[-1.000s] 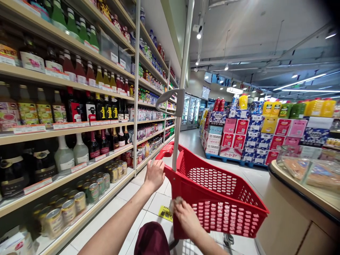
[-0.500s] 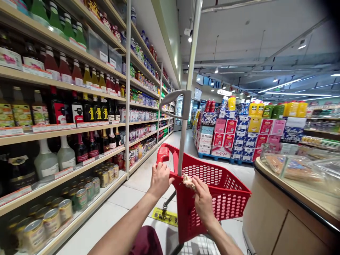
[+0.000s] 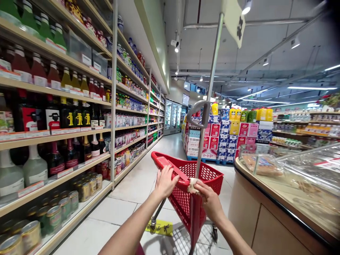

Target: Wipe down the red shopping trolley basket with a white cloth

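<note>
A small red shopping cart (image 3: 212, 173) with perforated sides stands tilted in view before me. My left hand (image 3: 165, 183) rests closed over the cart's red handle bar. At the corner of the bar, my right hand (image 3: 210, 199) pinches a crumpled whitish cloth (image 3: 193, 185) with dirty patches, pressed against the red plastic. A metal pole (image 3: 215, 58) rises from the cart beside the cloth, carrying a grey loop grip (image 3: 199, 114) and a pale flag (image 3: 233, 19) at its top.
Shelves of bottles (image 3: 55, 159) and cans (image 3: 54, 216) line the left. A rounded counter (image 3: 244, 198) with clear-covered food stands close on the right. Stacked drink cartons (image 3: 214, 136) are ahead. A yellow sticker (image 3: 160, 226) marks the tiled floor.
The cart has turned, its handle bar now slanting from upper left to lower right. The pole and loop grip have shifted right in view. Both hands stay on the cart; the cloth remains in my right.
</note>
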`<state>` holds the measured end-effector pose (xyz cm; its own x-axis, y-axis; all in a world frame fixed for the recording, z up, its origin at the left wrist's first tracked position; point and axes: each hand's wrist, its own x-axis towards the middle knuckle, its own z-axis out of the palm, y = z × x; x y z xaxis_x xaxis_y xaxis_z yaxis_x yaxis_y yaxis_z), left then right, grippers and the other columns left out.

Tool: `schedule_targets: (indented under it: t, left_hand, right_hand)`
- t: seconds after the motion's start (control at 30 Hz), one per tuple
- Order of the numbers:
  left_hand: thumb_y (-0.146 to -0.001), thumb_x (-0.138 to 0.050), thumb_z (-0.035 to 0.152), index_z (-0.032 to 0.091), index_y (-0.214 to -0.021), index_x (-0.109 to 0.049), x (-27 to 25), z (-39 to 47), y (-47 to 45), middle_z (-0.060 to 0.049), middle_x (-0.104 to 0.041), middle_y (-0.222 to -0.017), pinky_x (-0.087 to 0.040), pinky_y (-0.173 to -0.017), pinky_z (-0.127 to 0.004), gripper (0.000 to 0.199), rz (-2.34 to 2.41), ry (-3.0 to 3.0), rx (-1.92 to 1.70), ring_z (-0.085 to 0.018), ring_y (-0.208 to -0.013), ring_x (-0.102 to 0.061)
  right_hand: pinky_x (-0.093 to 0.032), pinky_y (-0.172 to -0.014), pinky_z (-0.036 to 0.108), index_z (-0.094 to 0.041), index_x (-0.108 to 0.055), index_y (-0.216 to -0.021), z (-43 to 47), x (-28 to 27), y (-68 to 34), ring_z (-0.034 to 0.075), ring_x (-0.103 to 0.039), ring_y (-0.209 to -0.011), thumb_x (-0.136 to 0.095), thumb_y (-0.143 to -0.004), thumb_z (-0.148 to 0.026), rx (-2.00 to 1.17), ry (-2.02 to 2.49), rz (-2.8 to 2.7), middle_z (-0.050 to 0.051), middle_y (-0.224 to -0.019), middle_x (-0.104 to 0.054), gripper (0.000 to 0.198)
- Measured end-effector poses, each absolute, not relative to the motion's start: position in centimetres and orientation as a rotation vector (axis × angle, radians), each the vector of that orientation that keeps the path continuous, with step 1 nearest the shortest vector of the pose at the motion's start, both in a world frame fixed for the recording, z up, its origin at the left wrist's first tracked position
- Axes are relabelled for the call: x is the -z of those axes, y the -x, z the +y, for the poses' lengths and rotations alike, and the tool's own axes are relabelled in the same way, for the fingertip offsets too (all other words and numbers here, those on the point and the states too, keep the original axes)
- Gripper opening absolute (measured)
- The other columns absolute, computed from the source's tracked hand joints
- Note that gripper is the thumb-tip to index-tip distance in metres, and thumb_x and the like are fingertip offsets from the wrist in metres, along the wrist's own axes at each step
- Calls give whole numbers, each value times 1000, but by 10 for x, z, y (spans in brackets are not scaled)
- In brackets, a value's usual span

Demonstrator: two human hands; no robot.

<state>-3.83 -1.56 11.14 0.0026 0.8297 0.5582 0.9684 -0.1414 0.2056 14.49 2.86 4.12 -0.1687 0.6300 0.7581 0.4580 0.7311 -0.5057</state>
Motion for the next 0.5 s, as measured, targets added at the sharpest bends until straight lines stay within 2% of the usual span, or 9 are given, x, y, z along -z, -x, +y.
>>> schedule_targets:
  t: [0.1,0.2,0.33,0.4,0.5]
  left_hand:
    - [-85,-25,46,13,-124,-41,-102,-4,28,-11,-37,-136,-18,-104,-48,54,-1926,2036,686,-24,-127,-27]
    - [-86,-24,47,15,-122,-44,-99,-3,9,-11,-43,-132,-15,-104,-51,52,-1843,2106,694,-23,-125,-32]
    - [-88,-24,42,24,-117,-49,-108,-4,1,-4,-52,-124,-21,-102,-48,42,-1657,2242,757,-19,-118,-40]
    - [-88,-24,42,25,-121,-45,-114,-3,9,-4,-45,-131,-20,-103,-49,42,-1700,2233,777,-19,-122,-36]
    - [-86,-25,47,17,-127,-39,-117,1,21,-10,-32,-139,-14,-104,-52,52,-1901,2124,760,-23,-129,-23]
  right_hand:
    - [-49,-84,36,-23,-65,-99,29,-54,-149,18,-58,-98,-37,-68,-10,-215,802,-1828,4,-110,-61,44]
    - [-48,-85,39,-25,-65,-99,34,-65,-165,19,-59,-97,-38,-67,-11,-148,856,-1824,3,-108,-62,44]
    - [-51,-79,36,-26,-67,-95,44,-72,-203,19,-62,-87,-39,-65,-12,-147,984,-1838,1,-101,-65,43]
    - [-52,-76,34,-26,-67,-93,44,-76,-216,18,-63,-84,-38,-64,-12,-165,1019,-1850,0,-99,-66,44]
    - [-50,-77,33,-26,-68,-89,40,-86,-220,18,-62,-85,-35,-64,-12,-164,1003,-1926,0,-96,-67,44]
